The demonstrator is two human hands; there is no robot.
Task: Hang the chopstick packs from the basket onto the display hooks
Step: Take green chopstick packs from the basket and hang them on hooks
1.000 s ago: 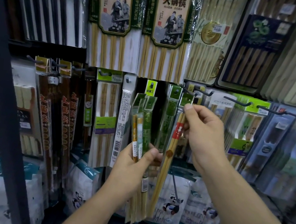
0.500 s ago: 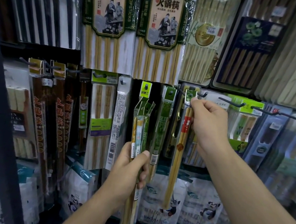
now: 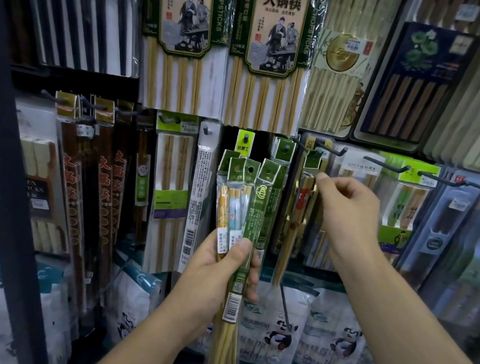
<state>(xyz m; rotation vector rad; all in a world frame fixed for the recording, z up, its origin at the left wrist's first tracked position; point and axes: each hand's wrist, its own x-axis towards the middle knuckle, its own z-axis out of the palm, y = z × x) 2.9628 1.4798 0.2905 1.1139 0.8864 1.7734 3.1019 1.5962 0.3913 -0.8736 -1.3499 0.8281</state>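
My left hand (image 3: 218, 269) grips a bundle of several chopstick packs (image 3: 246, 214) with green header cards, held upright in front of the lower row of hooks. A single pack of bamboo chopsticks with a red label (image 3: 301, 201) hangs from a display hook (image 3: 315, 153) just right of the bundle. My right hand (image 3: 349, 215) hovers beside that pack's top with its fingers loosely curled; its fingertips are close to the pack and hold nothing. No basket is in view.
Large chopstick packs (image 3: 273, 45) fill the upper row. More packs hang left and right on the lower row, where long black hooks (image 3: 389, 166) stick out to the right. Panda-print bags (image 3: 281, 330) stand on the shelf below. A dark upright post (image 3: 2, 144) runs down the left.
My right hand lifted the red-label pack up to the hook, left it hanging there and drew back slightly. My left hand raised its bundle a little.
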